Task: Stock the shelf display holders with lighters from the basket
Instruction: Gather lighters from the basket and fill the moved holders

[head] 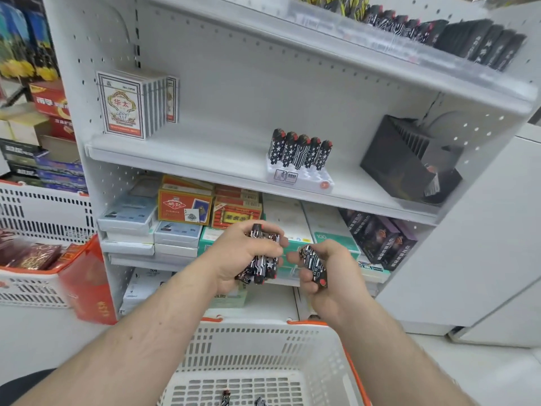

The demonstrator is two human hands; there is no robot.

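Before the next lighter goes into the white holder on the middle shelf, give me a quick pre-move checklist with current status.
1. Left hand grips a bundle of lighters: ok.
2. Right hand holds a single lighter ready to place: ok.
3. White holder has free front slots: ok.
4. Back row of lighters upright: ok.
5. Path up to the holder unobstructed: ok.
6. Single lighter's orientation for the slot: cannot tell.

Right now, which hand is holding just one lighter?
The right hand holds a single lighter. The left hand grips a whole bunch of lighters together.
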